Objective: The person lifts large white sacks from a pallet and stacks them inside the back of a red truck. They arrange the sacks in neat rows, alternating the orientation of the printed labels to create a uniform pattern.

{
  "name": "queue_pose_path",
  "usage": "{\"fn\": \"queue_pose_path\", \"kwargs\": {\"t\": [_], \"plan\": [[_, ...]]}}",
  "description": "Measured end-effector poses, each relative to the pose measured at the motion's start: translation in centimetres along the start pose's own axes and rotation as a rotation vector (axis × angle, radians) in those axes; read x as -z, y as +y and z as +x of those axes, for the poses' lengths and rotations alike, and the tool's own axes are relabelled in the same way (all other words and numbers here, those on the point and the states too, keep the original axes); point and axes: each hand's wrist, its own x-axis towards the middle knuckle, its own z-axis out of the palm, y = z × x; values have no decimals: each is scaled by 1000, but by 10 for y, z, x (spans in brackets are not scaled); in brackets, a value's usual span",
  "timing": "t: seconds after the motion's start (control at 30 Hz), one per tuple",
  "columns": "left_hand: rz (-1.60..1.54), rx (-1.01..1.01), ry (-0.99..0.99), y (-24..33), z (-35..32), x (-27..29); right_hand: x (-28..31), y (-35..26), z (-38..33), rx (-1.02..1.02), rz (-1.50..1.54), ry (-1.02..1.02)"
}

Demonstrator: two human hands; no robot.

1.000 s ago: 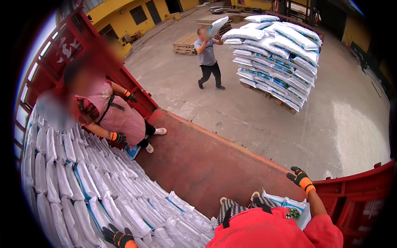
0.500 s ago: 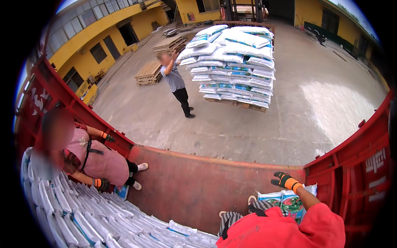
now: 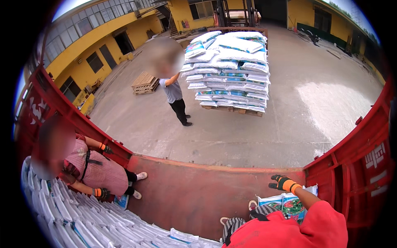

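My right hand (image 3: 283,183), in a black and orange glove, reaches out from my red sleeve with fingers apart. It holds nothing. Below and beside it, white printed bags (image 3: 294,205) lie against the right red side wall, partly hidden by my arm and body. My left hand is out of sight. Beyond the truck bed's edge, a pallet (image 3: 232,110) is raised off the ground, with a tall stack of white and blue bags (image 3: 225,76) on it. A person in a grey shirt (image 3: 174,91) stands at its left with an arm raised toward the bags.
At the left, a co-worker in a pink apron (image 3: 103,171) and gloves stands beside rows of packed white bags (image 3: 95,225). Red side walls (image 3: 349,188) flank the truck bed (image 3: 190,186). Farther off are a forklift mast (image 3: 236,14), wooden pallets (image 3: 144,82) and yellow buildings.
My view has tilted and turned slightly, so the yard and the loaded pallet sit lower and a little farther left. My right hand stays outstretched with fingers apart.
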Motion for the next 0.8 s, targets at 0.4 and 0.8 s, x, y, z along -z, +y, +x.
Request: {"fn": "queue_pose_path", "kwargs": {"t": [0.4,0.8], "plan": [[-122,263,-241,-13,-7,21,-84,67,55,367,120,494],[-116,319,-264,-10,-8,23,-60,41,81,248,71,331]]}}
